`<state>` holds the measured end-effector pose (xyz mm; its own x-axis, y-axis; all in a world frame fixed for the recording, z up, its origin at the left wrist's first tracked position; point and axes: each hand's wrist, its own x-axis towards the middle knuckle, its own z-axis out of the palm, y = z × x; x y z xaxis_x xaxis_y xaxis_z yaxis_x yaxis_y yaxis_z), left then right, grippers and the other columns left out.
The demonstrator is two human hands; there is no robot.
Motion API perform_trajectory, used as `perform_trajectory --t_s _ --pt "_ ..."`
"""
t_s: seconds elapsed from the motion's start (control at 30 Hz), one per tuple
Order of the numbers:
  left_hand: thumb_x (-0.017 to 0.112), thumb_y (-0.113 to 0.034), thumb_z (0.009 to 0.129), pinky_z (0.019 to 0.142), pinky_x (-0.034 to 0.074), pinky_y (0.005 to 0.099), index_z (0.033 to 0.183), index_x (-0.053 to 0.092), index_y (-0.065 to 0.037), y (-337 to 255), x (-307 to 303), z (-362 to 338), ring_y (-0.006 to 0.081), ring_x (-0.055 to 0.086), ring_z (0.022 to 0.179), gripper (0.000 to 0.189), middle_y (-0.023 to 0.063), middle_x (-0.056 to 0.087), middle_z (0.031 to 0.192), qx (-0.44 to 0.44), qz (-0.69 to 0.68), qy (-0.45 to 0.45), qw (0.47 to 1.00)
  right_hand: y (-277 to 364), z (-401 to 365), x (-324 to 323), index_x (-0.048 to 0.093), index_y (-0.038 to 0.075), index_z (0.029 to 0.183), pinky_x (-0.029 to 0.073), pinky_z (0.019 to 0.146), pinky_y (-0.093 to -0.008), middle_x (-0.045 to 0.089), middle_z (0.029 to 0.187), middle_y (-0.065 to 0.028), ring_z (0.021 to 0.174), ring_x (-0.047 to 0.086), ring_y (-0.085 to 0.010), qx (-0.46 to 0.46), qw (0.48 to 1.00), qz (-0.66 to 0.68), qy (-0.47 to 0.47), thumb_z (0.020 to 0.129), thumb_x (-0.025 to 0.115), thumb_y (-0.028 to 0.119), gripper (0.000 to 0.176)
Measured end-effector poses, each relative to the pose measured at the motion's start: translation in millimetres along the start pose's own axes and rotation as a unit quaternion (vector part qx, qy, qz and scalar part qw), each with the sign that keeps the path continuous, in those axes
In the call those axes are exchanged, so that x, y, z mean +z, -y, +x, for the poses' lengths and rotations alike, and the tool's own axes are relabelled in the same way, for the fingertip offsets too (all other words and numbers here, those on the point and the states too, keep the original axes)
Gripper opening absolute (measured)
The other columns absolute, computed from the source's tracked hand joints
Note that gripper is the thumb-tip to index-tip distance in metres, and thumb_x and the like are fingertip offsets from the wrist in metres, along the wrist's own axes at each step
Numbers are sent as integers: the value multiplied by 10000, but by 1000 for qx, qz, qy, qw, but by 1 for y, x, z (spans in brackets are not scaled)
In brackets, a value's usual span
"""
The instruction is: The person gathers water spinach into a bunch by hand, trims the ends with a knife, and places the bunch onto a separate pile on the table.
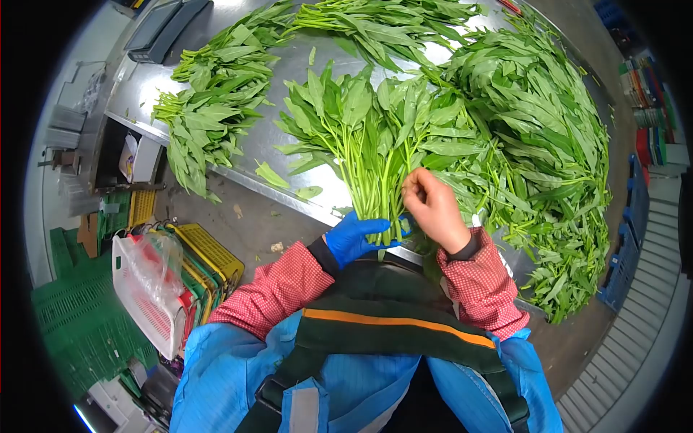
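Observation:
My left hand (354, 237), in a blue glove, is wrapped round the lower stems of a bunch of water spinach (372, 148). The bunch stands with its leaves fanned out away from me, over the near edge of the metal table (249, 177). At the right side of its stems is my bare right hand (435, 209), thumb and fingers pinched together. What lies between those fingertips, if anything, is too small to make out. A large heap of loose water spinach (534, 137) spreads over the table to the right.
Sorted bunches of water spinach (216, 101) lie at the left edge, with more greens (375, 25) at the back. A grey tray-like device (166, 32) sits at the far left corner. Stacked crates (206, 252) stand on the floor left; blue crates (624, 238) stand right.

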<state>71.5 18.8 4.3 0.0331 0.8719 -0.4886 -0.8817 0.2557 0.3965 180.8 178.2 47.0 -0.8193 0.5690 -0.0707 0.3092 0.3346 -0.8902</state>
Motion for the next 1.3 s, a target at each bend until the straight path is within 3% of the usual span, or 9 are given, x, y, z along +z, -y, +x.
perform_trajectory --t_s 0.03,0.17,0.47,0.57,0.87,1.0,1.17,1.27,1.3 --pt "639 -91 840 896 519 423 1318 433 -24 -1 0 0 326 596 1087 525 171 585 1181 -9 3 -14 1000 10 1 -2 583 43 934 461 544 -365 603 693 -121 604 612 -266 24 999 -18 26 795 583 72 142" --pt "611 -126 863 921 504 455 1314 440 -26 1 -3 4 330 593 1090 492 173 584 1183 -7 30 -26 999 16 5 4 605 39 965 476 579 -422 620 680 -141 651 620 -324 -12 992 -111 60 766 589 82 205" --pt "551 -131 892 933 488 558 1252 490 -11 -3 -10 -7 319 607 1056 384 153 597 1151 -32 -93 -7 995 27 3 -1 590 27 1077 472 588 -394 600 673 -135 626 604 -303 -29 984 -131 117 778 637 142 324" --pt "548 -134 893 940 485 556 1230 511 -13 -4 -7 -10 311 605 1050 360 146 598 1149 -33 -101 -19 994 20 3 14 611 39 1017 481 603 -416 613 710 -138 668 610 -328 -82 961 -242 102 781 647 158 267" --pt "538 -137 889 942 497 494 1181 530 2 18 -35 -5 299 596 1048 323 163 605 1118 2 -93 -25 995 16 -6 3 586 56 775 483 610 -454 609 735 -135 711 607 -346 -170 956 -139 194 799 594 159 106" --pt "520 -157 893 960 483 471 1217 509 26 14 -31 -4 325 583 1078 372 190 580 1183 -43 -116 -68 990 18 -25 7 603 67 826 486 644 -450 624 790 -129 749 612 -349 -192 926 -182 269 800 597 169 106" --pt "479 -199 904 1021 421 479 1335 408 60 -3 3 -3 345 534 1179 508 215 510 1311 -31 -78 25 996 45 -26 -22 633 52 908 470 638 -368 632 790 -126 703 613 -265 -119 870 125 461 850 600 150 118" --pt "464 -207 902 1046 392 487 1374 354 70 -6 9 -5 353 511 1212 558 222 487 1339 -36 -67 26 997 57 -24 -53 636 38 904 465 632 -324 642 780 -81 693 602 -183 -94 867 252 418 869 610 121 94" --pt "464 -205 901 1047 392 488 1378 349 67 -12 18 -9 356 509 1213 561 221 484 1342 -30 -70 21 997 47 -28 -58 636 26 887 460 606 -298 651 769 -29 678 584 -135 3 907 279 316 866 628 107 84"
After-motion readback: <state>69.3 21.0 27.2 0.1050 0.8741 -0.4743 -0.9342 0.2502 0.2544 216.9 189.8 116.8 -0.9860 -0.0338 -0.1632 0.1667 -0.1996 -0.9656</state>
